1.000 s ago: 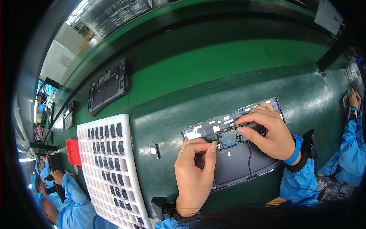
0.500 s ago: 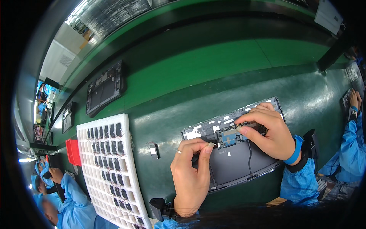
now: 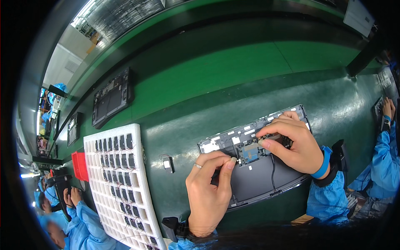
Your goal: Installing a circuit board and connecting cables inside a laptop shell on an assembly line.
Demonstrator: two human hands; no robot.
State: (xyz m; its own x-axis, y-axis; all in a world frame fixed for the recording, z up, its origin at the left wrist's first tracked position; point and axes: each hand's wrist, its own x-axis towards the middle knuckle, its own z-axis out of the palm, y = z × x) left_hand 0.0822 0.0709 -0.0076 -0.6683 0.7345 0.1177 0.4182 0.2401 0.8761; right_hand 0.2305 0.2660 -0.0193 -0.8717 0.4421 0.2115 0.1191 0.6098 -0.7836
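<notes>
An open laptop bottom case point(image 3: 254, 183), dark grey inside with white labels along its far side, lies in front of me. A small circuit board point(image 3: 251, 155) with a blue patch sits in its upper middle. My left hand point(image 3: 208, 189), wearing a ring, pinches thumb and forefinger together at the board's left end; whatever is between the fingertips is too small to make out. My right hand point(image 3: 298, 146) grips the board's far right edge between thumb and fingers. A black cable point(image 3: 273, 173) runs toward me from below the board.
On the left stands a white foam tray point(image 3: 146, 187) holding several small black parts with thin wires. One similar part point(image 3: 168, 164) lies between tray and case. Behind are a red bin point(image 3: 79, 166) and another laptop case point(image 3: 111, 100) on the green belt. Co-workers sit on both sides.
The circuit board has shifted slightly toward me, and my left fingertips moved a little right. The case on the green belt slid slightly left. The left co-worker's hands have moved.
</notes>
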